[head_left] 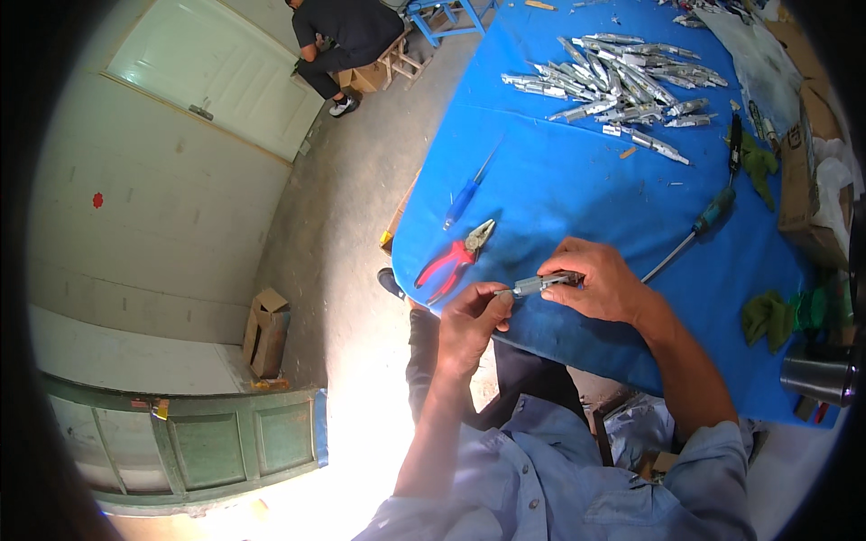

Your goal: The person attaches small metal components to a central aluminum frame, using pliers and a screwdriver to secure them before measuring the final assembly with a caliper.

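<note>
Plainly, everything rests on two small grips: the left hand [469, 326] pinches the thin left end of the metal part [529, 286] between thumb and finger, and the right hand [599, 279] is curled closed around its other end. They hold it by the near edge of the tabletop [559, 176], so if that pinch slipped, I'd expect it to drop to the lap or floor. The pliers [460, 259] lie just left, where a knuckle could nudge them; a sideways swing of the right wrist might knock the long screwdriver [713, 214].
</note>
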`<state>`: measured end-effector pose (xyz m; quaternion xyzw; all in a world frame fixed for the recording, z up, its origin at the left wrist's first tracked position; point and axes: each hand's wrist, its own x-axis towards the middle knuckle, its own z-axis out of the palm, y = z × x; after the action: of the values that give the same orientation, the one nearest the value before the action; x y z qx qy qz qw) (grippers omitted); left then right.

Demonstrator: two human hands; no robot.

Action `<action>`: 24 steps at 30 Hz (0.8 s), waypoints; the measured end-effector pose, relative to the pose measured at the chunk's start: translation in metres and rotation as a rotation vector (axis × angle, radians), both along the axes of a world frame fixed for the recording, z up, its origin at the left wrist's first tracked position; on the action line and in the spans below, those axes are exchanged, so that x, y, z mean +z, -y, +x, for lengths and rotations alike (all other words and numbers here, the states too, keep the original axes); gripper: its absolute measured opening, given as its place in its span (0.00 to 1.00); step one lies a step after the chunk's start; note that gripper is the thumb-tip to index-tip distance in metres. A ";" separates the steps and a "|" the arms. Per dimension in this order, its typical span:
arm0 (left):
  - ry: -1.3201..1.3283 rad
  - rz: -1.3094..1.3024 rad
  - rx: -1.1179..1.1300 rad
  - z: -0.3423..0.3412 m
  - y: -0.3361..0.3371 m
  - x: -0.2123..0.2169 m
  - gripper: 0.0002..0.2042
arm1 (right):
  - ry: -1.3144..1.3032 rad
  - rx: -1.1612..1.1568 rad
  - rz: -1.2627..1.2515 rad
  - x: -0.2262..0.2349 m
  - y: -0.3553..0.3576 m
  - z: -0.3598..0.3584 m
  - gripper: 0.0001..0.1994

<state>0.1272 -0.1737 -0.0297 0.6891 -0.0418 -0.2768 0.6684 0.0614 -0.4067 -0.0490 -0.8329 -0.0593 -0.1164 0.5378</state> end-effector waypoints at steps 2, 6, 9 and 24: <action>-0.007 0.009 0.003 -0.001 0.001 0.002 0.07 | 0.001 -0.003 0.001 0.000 0.000 0.000 0.11; -0.017 -0.004 0.013 -0.003 0.001 0.002 0.07 | 0.016 0.003 -0.015 0.001 0.001 0.000 0.12; -0.020 -0.021 -0.008 -0.003 0.000 0.002 0.07 | 0.037 0.013 -0.022 0.002 0.000 0.000 0.12; -0.029 -0.060 -0.042 0.000 -0.001 -0.008 0.07 | -0.036 -0.002 -0.026 0.008 -0.001 -0.002 0.12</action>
<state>0.1273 -0.1723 -0.0373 0.6636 -0.0550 -0.2995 0.6833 0.0596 -0.4054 -0.0413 -0.8418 -0.0501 -0.1011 0.5279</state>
